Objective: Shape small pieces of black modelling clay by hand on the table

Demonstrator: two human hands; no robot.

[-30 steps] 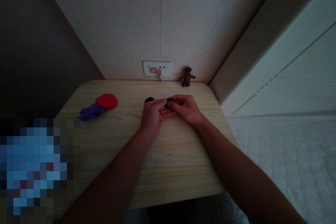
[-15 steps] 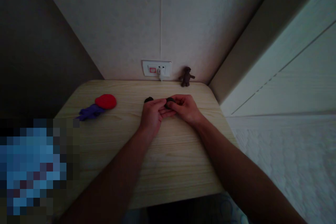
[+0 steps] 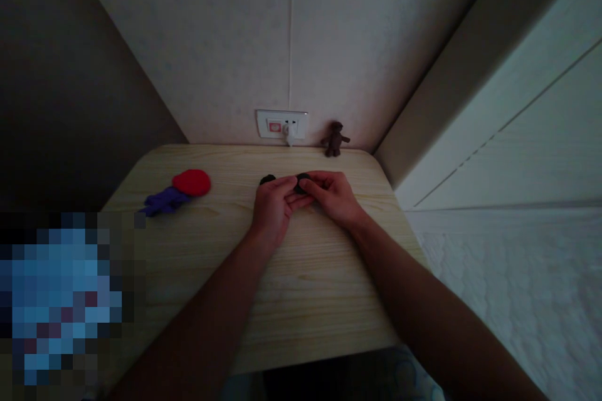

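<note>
Head view: left hand (image 3: 271, 207) and right hand (image 3: 335, 197) meet over wooden bench (image 3: 305, 276) — grip of both closed on small black piece (image 3: 301, 183), held between fingertips. Second black lump (image 3: 268, 180) on bench, just beyond left hand, partly hidden by it. Brown figure (image 3: 335, 140) upright near wall (image 3: 226, 56), right of socket (image 3: 282, 124). Red piece (image 3: 192, 182) touching purple piece (image 3: 165, 200) — both well left of hands.
</note>
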